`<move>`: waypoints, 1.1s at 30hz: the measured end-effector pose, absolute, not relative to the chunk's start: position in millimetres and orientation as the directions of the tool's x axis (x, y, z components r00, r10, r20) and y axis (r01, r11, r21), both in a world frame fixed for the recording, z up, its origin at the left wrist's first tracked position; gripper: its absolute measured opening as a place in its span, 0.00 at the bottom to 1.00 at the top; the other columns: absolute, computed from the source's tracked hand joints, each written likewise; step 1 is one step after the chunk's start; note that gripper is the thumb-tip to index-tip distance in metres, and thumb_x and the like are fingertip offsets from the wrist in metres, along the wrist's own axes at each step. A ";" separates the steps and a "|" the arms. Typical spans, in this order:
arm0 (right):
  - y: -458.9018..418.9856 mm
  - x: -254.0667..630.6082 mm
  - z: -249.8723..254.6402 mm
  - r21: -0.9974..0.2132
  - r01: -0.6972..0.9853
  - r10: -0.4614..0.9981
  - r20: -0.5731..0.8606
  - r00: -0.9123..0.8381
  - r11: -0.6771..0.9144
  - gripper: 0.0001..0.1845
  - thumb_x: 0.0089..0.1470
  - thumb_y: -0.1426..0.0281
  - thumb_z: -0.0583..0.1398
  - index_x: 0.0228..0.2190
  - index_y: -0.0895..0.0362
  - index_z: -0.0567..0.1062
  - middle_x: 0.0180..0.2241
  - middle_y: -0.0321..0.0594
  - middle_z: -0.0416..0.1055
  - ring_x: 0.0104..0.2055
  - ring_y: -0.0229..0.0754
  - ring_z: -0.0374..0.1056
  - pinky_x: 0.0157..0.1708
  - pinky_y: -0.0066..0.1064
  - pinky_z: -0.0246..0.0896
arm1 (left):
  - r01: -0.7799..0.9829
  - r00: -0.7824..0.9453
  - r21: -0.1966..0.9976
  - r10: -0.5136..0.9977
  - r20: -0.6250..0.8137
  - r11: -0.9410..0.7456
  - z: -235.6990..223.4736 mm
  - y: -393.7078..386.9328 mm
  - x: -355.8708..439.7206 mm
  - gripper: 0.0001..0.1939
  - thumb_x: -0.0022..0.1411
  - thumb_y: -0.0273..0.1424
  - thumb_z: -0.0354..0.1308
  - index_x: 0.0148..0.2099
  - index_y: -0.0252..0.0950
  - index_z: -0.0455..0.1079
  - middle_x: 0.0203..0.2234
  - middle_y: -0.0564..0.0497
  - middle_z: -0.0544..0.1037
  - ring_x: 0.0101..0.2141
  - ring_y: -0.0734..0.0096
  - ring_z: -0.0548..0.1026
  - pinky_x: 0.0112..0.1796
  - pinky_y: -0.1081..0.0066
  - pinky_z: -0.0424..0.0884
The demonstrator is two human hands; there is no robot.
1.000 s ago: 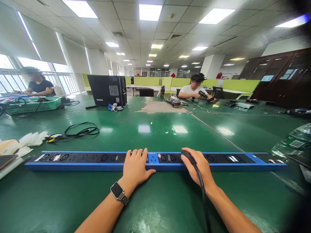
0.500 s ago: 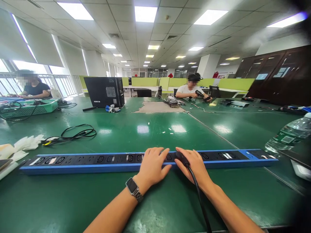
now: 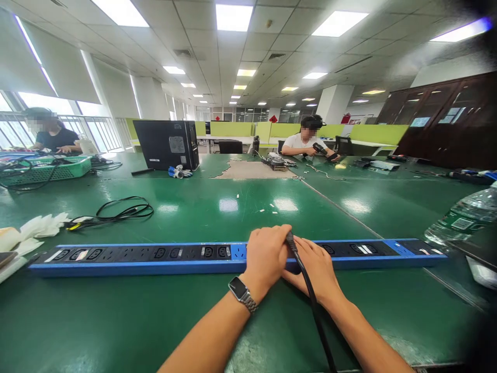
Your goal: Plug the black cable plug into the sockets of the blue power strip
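Observation:
A long blue and black power strip [image 3: 155,256] lies across the green table [image 3: 217,207] in front of me. My left hand [image 3: 266,254], with a watch on its wrist, is curled over the strip's middle and grips the head of a black plug [image 3: 289,239]. My right hand [image 3: 316,267] rests on the strip right beside it, fingers laid over the sockets under the plug. The plug's black cable [image 3: 314,316] runs back over my right wrist toward me.
A coiled black cable [image 3: 120,211] and white paper scraps [image 3: 34,228] lie at left, a plastic bottle [image 3: 462,217] at right. Farther back stand a black computer case [image 3: 166,144] and a green basket [image 3: 50,168]. Two other people sit at the far tables.
My left hand slid right along the strip from its middle and closed on the plug beside my right hand. The plug now stands higher over the sockets.

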State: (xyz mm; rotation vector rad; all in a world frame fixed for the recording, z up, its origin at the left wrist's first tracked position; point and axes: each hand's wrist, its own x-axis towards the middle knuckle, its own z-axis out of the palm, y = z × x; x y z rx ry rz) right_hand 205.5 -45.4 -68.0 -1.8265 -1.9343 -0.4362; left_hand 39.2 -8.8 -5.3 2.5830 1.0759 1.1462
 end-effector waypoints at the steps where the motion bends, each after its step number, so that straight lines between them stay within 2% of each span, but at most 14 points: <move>1: -45.7 205.2 -67.9 -0.078 0.995 0.859 0.512 -0.014 0.063 0.38 0.46 0.52 0.61 0.55 0.57 0.66 0.57 0.48 0.66 0.59 0.56 0.58 0.57 0.49 0.51 | 0.571 0.417 0.390 0.664 0.620 -0.723 -4.2 -6.6 28.3 0.19 0.64 0.25 0.50 0.57 0.41 0.65 0.46 0.49 0.78 0.45 0.64 0.74 0.48 0.63 0.67; 5: -46.8 202.4 -66.6 -0.107 0.994 0.885 0.464 0.047 0.003 0.40 0.44 0.50 0.61 0.56 0.56 0.65 0.59 0.46 0.64 0.61 0.56 0.56 0.58 0.50 0.49 | 0.627 0.280 0.495 0.767 0.577 -0.601 -10.9 8.7 -53.5 0.18 0.64 0.29 0.51 0.56 0.38 0.67 0.44 0.45 0.79 0.43 0.60 0.76 0.45 0.62 0.71; 7: -46.8 200.6 -64.8 -0.115 0.993 0.897 0.438 0.063 -0.014 0.41 0.44 0.49 0.61 0.57 0.56 0.66 0.60 0.46 0.63 0.61 0.56 0.56 0.58 0.50 0.48 | 0.655 0.245 0.522 0.807 0.537 -0.546 -17.8 14.8 -105.5 0.18 0.65 0.34 0.50 0.55 0.37 0.67 0.43 0.44 0.80 0.42 0.59 0.77 0.44 0.60 0.72; 11: -45.6 199.6 -61.3 -0.147 0.989 0.912 0.400 0.093 -0.037 0.41 0.43 0.50 0.61 0.57 0.55 0.66 0.60 0.45 0.63 0.62 0.56 0.55 0.59 0.51 0.47 | 0.685 0.346 0.440 0.791 0.505 -0.581 -25.5 17.2 -177.6 0.18 0.65 0.39 0.50 0.54 0.39 0.68 0.44 0.46 0.80 0.44 0.59 0.76 0.53 0.56 0.66; 15: -43.7 197.3 -58.9 -0.232 0.972 0.917 0.377 0.132 -0.045 0.39 0.42 0.51 0.62 0.55 0.53 0.68 0.59 0.44 0.64 0.62 0.57 0.55 0.59 0.54 0.46 | 0.667 0.451 0.422 0.784 0.427 -0.614 -22.7 15.6 -188.0 0.19 0.66 0.39 0.49 0.54 0.38 0.69 0.46 0.45 0.79 0.45 0.60 0.76 0.49 0.62 0.70; 18: -42.5 179.3 -52.7 -0.331 0.942 0.907 0.412 0.086 0.061 0.33 0.47 0.51 0.59 0.52 0.51 0.70 0.57 0.43 0.67 0.60 0.56 0.58 0.59 0.55 0.48 | 0.688 0.521 0.332 0.758 0.393 -0.645 -20.8 14.0 -183.6 0.19 0.66 0.37 0.47 0.55 0.40 0.69 0.50 0.46 0.77 0.51 0.60 0.73 0.54 0.58 0.65; 20: -41.0 153.0 -44.2 -0.380 0.908 0.896 0.445 0.009 0.179 0.29 0.51 0.52 0.58 0.51 0.52 0.71 0.56 0.44 0.68 0.59 0.54 0.59 0.58 0.52 0.50 | 0.743 0.512 0.247 0.767 0.387 -0.622 -22.3 11.7 -183.4 0.21 0.67 0.36 0.47 0.61 0.42 0.63 0.53 0.47 0.74 0.56 0.60 0.69 0.58 0.53 0.58; 23: -34.8 94.8 -27.6 -0.394 0.857 0.870 0.479 -0.118 0.333 0.25 0.53 0.57 0.59 0.50 0.53 0.71 0.53 0.45 0.70 0.56 0.51 0.62 0.56 0.48 0.54 | 0.839 0.437 0.132 0.798 0.416 -0.528 -28.0 7.8 -185.0 0.38 0.59 0.44 0.57 0.67 0.39 0.50 0.56 0.41 0.71 0.59 0.53 0.65 0.59 0.46 0.52; 25: -27.1 52.5 -18.2 -0.384 0.829 0.854 0.482 -0.196 0.406 0.26 0.52 0.59 0.61 0.52 0.54 0.70 0.52 0.45 0.71 0.54 0.50 0.63 0.56 0.47 0.54 | 0.869 0.417 0.074 0.806 0.420 -0.488 -31.7 6.1 -185.2 0.43 0.52 0.46 0.62 0.66 0.35 0.53 0.56 0.37 0.70 0.57 0.48 0.66 0.58 0.45 0.55; 28: -13.2 2.8 -13.0 -0.359 0.799 0.834 0.469 -0.292 0.482 0.30 0.50 0.58 0.62 0.53 0.54 0.68 0.50 0.44 0.72 0.52 0.50 0.63 0.54 0.46 0.54 | 0.872 0.439 0.017 0.797 0.414 -0.489 -33.4 5.0 -183.3 0.30 0.54 0.35 0.59 0.60 0.37 0.63 0.55 0.40 0.72 0.55 0.49 0.69 0.56 0.49 0.58; 30: -5.8 -15.1 -16.2 -0.353 0.781 0.821 0.465 -0.332 0.516 0.24 0.52 0.60 0.61 0.50 0.53 0.70 0.46 0.42 0.74 0.48 0.48 0.64 0.51 0.44 0.54 | 0.873 0.436 0.013 0.791 0.429 -0.488 -32.2 4.6 -181.5 0.27 0.54 0.28 0.55 0.57 0.39 0.66 0.53 0.43 0.74 0.53 0.52 0.71 0.55 0.51 0.60; 33: -1.2 -23.8 -25.6 -0.390 0.754 0.810 0.498 -0.310 0.528 0.13 0.55 0.64 0.59 0.44 0.50 0.72 0.42 0.37 0.76 0.44 0.44 0.63 0.51 0.42 0.51 | 0.874 0.424 0.029 0.792 0.440 -0.484 -29.8 4.3 -179.6 0.24 0.53 0.27 0.53 0.54 0.41 0.68 0.51 0.45 0.75 0.51 0.53 0.72 0.54 0.52 0.62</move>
